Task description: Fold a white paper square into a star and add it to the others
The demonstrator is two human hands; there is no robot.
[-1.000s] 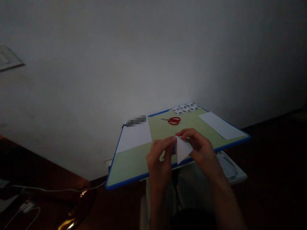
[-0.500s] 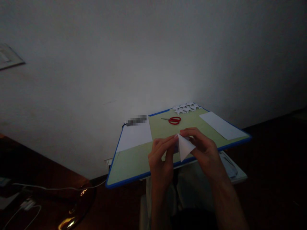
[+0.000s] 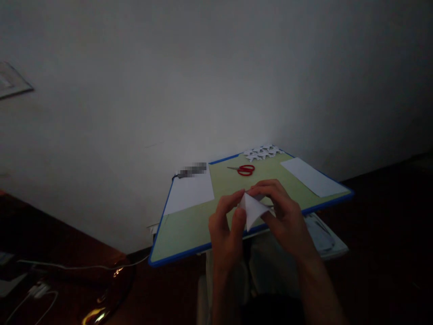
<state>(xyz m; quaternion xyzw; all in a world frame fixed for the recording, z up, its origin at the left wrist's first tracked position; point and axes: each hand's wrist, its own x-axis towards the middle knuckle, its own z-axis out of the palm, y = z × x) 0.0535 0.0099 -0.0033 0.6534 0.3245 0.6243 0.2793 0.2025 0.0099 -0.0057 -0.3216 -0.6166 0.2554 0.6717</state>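
Between my two hands is a small piece of folded white paper (image 3: 252, 211), held above the near edge of the table and coming to a point at its top. My left hand (image 3: 227, 221) pinches its left side, thumb low and fingertips at the top point. My right hand (image 3: 283, 211) grips the right side, with the index finger along the top and the thumb beneath. The paper's far side is hidden by my fingers. Beyond my hands lie red-handled scissors (image 3: 246, 170), their blades pointing left.
The green tabletop (image 3: 189, 237) has a blue rim and stands against the wall. Several folded white paper pieces (image 3: 262, 152) sit at its back. White sheets lie at the left (image 3: 189, 194) and right (image 3: 311, 177). A white cable (image 3: 77, 266) runs below at the left.
The folded paper has turned and spread wider, its point shifting slightly left. My left thumb has come onto its near face, and my right hand has moved a little left.
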